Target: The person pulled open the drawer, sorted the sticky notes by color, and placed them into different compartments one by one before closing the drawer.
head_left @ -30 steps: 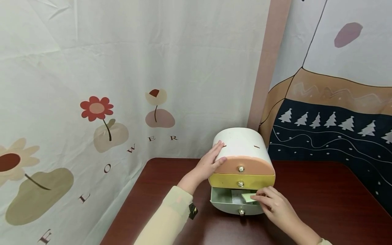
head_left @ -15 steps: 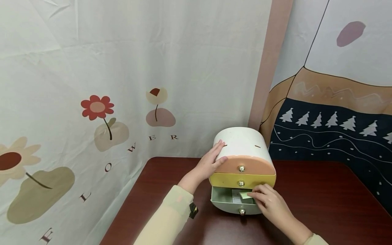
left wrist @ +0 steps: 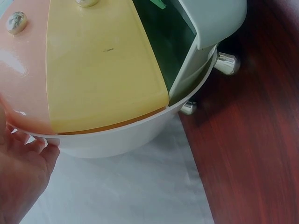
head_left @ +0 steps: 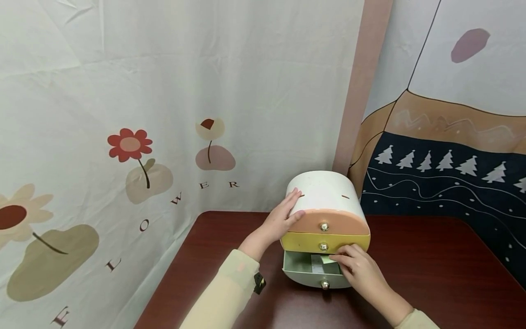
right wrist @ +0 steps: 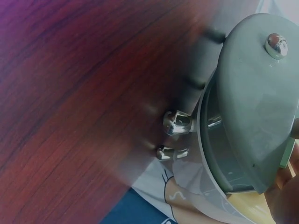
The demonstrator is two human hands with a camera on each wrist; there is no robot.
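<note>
A small storage cabinet has a white rounded shell (head_left: pixel 324 187), an orange top drawer (head_left: pixel 308 223), a yellow middle drawer (head_left: pixel 304 242) and a pale green bottom drawer (head_left: pixel 306 278). The bottom drawer is pulled out; the other two are closed. My left hand (head_left: pixel 279 221) rests against the shell's left side, fingers extended, thumb near the orange drawer front. With thumb and fingers, my right hand (head_left: pixel 361 269) pinches a small flat light-green pad (head_left: pixel 327 259) inside the bottom drawer. Fingers cover part of the pad. A white card-like piece (head_left: pixel 317 265) lies in that drawer beside it.
The cabinet stands on short metal feet (right wrist: pixel 177 122) on a dark red-brown wooden table (head_left: pixel 419 265). Behind it hangs a white flower-print curtain (head_left: pixel 263 91), with a dark tree-print cloth (head_left: pixel 444 183) to the right. Each drawer front carries a round metal knob (head_left: pixel 325 284).
My right hand has moved left and slightly up, taking the light-green pad deeper into the bottom drawer, under the yellow one. My left hand has stayed on the shell.
</note>
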